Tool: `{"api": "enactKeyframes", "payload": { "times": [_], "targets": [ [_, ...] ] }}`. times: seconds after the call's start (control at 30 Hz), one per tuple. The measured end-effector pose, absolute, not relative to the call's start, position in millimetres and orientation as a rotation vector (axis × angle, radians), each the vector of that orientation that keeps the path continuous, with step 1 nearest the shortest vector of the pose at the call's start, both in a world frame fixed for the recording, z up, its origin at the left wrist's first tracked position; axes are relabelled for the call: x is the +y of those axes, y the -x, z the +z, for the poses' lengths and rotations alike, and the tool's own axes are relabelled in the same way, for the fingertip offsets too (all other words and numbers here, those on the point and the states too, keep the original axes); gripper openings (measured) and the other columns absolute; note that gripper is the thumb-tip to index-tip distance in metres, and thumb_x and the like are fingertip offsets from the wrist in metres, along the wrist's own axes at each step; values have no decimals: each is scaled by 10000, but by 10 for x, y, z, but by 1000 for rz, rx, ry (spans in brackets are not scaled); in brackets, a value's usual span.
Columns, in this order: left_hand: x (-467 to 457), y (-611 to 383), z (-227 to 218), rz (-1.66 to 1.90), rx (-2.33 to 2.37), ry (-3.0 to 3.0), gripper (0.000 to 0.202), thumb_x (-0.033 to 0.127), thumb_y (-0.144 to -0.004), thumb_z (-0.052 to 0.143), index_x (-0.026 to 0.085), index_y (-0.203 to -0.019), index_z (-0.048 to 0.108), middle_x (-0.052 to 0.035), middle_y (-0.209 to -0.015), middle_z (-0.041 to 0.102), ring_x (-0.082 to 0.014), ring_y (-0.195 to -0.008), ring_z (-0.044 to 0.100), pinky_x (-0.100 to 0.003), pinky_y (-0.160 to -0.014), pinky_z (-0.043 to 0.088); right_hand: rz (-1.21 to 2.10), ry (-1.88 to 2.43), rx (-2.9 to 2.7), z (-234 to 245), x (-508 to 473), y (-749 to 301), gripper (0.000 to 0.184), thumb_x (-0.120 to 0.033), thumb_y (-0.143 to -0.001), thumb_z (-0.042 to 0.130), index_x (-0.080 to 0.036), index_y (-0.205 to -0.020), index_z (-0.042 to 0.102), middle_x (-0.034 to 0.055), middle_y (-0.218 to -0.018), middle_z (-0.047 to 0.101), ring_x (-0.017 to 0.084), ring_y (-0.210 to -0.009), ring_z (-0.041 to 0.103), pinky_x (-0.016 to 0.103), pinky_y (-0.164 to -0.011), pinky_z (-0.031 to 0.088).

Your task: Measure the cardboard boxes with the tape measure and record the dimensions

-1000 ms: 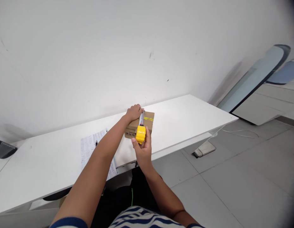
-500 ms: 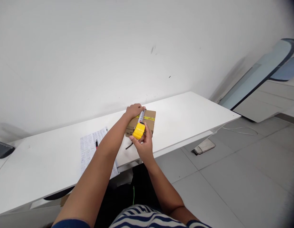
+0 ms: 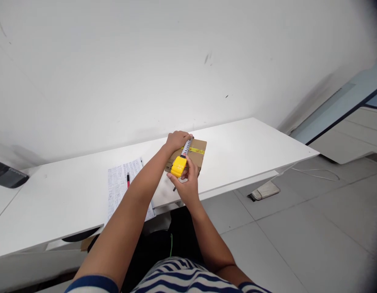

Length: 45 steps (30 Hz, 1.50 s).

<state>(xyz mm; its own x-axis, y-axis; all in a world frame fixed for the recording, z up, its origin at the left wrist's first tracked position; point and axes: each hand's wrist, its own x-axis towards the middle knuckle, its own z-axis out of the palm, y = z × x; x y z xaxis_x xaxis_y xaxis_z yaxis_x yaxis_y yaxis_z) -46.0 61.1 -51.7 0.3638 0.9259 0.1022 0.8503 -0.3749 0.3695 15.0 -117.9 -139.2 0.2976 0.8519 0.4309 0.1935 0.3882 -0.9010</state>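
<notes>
A brown cardboard box [image 3: 197, 145] with a strip of yellow tape sits on the table. Across its top runs the white, numbered blade of a yellow tape measure [image 3: 179, 166], drawn out a short way. My right hand [image 3: 189, 184] is closed around the case at the box's near side, thumb and fingers on either side of it. At the far edge my left hand [image 3: 177, 141] pinches the blade's end against the box, its palm resting over the box's left part. The left hand partly hides the box.
On the white table [image 3: 234, 150], handwritten sheets [image 3: 116, 188] lie to the left with a red and black pen [image 3: 128, 180] on them. A dark object [image 3: 8, 174] stands at the far left. The wall [image 3: 145, 73] rises directly behind the table.
The view has shifted slightly, so the table and box appear a little further right and higher. Both hands keep their hold on the tape measure; the blade still lies across the box.
</notes>
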Motion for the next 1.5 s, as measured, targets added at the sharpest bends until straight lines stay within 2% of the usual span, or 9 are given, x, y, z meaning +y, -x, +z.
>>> {"api": "enactKeyframes", "payload": {
  "times": [0.2, 0.4, 0.5, 0.63, 0.87, 1.1, 1.2, 1.33, 1.5],
  "targets": [
    [478, 432, -521, 533, 1609, -2621, 510, 458, -1051, 302, 240, -1056, 764, -82, -1137, 729, -261, -1093, 581, -372, -909, 397, 606, 1102, -1258, -1453, -1238, -133, 828, -436, -819, 752, -286, -1552, 397, 151, -1432, 469, 196, -965, 619, 331, -753, 564],
    [394, 449, -510, 578, 1546, -2643, 440, 392, -1071, 297, 177, -1048, 681, -121, -1129, 673, -260, -1100, 574, -369, -950, 404, 573, 1066, -1305, -1535, -1307, -78, 848, -419, -848, 733, -291, -1586, 336, 172, -1529, 418, 285, -1264, 577, 349, -800, 594],
    [276, 505, -430, 669, 1434, -2567, 421, 386, -1081, 255, 191, -994, 618, -101, -1074, 647, -225, -1050, 587, -335, -930, 423, 506, 1052, -1336, -1599, -1299, -70, 788, -367, -893, 677, -299, -1588, 313, 157, -1591, 369, 293, -1405, 492, 421, -978, 573],
    [-116, 721, -251, 883, 1290, -2420, 353, 397, -1075, 291, 205, -980, 571, -72, -1086, 621, -187, -1019, 582, -307, -940, 439, 246, 988, -1381, -1632, -1256, -118, 664, -193, -937, 503, -320, -1568, 341, 123, -1632, 324, 281, -1519, 369, 558, -1194, 399],
    [-790, 1446, -401, 822, 1176, -1790, 374, 567, -974, 502, 201, -952, 578, -40, -967, 645, -162, -899, 606, -304, -853, 493, 254, 847, -1511, -1556, -1316, 129, 705, -123, -848, 484, -333, -1516, 409, 110, -1621, 303, 329, -1525, 347, 644, -1184, 379],
    [-1051, 2170, -976, 888, 1111, -1200, 547, 744, -862, 559, 200, -908, 595, -33, -889, 640, -146, -814, 627, -282, -759, 528, 440, 750, -1698, -1880, -1404, 785, 732, -84, -823, 469, -314, -1517, 439, 108, -1637, 259, 319, -1519, 350, 595, -1174, 422],
    [-1130, 2291, -1156, 903, 1185, -1151, 497, 685, -817, 668, 208, -883, 544, -12, -854, 631, -134, -766, 621, -264, -709, 522, 447, 758, -1778, -2075, -1386, 917, 739, -78, -809, 482, -283, -1518, 442, 126, -1654, 218, 325, -1489, 380, 598, -1149, 443],
    [-1093, 2290, -1277, 914, 1298, -1088, 381, 581, -877, 638, 225, -893, 502, 8, -825, 631, -138, -757, 643, -272, -699, 532, 473, 744, -1848, -2208, -1346, 965, 756, -77, -821, 492, -260, -1546, 381, 152, -1682, 100, 296, -1425, 448, 525, -1063, 531],
    [-1043, 2092, -1187, 921, 1406, -1112, 254, 445, -937, 583, 217, -845, 523, 1, -794, 606, -134, -721, 615, -259, -672, 516, 469, 867, -1793, -2160, -1366, 929, 686, -218, -887, 598, -241, -1534, 372, 176, -1671, 146, 334, -1548, 292, 564, -1158, 445]
  ]
}}
